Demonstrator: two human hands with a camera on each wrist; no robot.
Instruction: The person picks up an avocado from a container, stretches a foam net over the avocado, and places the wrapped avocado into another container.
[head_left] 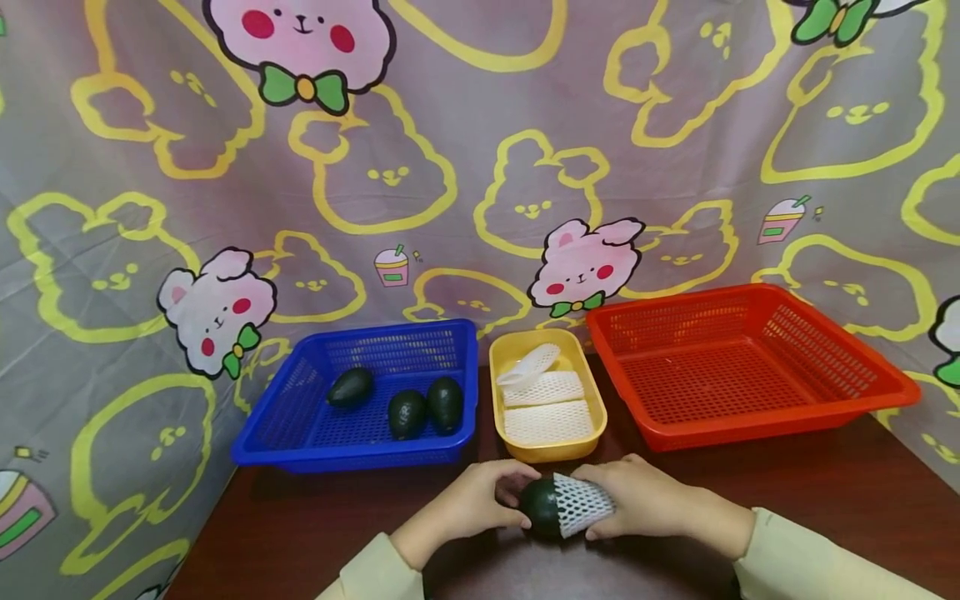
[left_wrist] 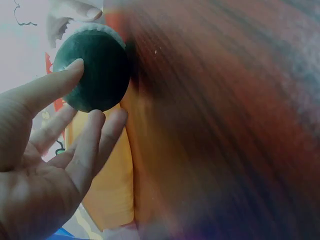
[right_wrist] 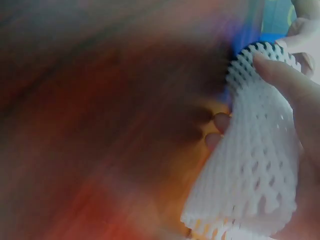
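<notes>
A dark green avocado [head_left: 541,507] is partly inside a white foam net sleeve [head_left: 581,505], in front of the yellow tray. My left hand [head_left: 491,497] holds its bare end; in the left wrist view the thumb [left_wrist: 75,70] lies on the avocado [left_wrist: 102,75] with fingertips at its underside. My right hand [head_left: 637,497] grips the sleeve round its covered end. In the right wrist view the sleeve [right_wrist: 250,160] hangs long and loose past the hand, its far end open. More foam sleeves [head_left: 547,423] lie in the yellow tray [head_left: 551,452].
A blue basket [head_left: 337,454] at the left holds 3 avocados [head_left: 407,414]. To the right stands a red basket [head_left: 780,427] with nothing seen in it. The dark wooden table [head_left: 300,533] meets a cartoon-print cloth [head_left: 450,183] behind.
</notes>
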